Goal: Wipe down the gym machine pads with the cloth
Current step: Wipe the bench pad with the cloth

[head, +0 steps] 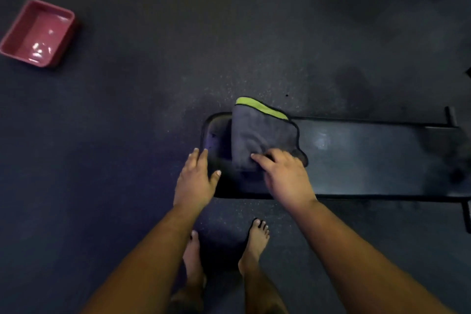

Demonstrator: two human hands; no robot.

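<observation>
— What lies on the bench pad [369,155]?

— A grey cloth [262,135], folded, with a lime-green band along its far edge and dark piping round the hem. It sits near the pad's rounded left end, its far corner hanging just past the pad's far edge.

— And the pad itself?

— Black, glossy, long, running off to the right above a dark speckled floor [153,109] (a soft sheen shows on its top).

— The hands?

— The right hand [283,173] presses on the cloth's near edge, fingers spread and mostly straight, the cloth bunched under them. The left hand [196,178] is flat and wide, fingertips touching the pad's left rim, holding nothing.

— Anything else?

— A pink rectangular basin [38,33] sits well apart at far left; two bare feet [254,242] stand just before the bench.
</observation>
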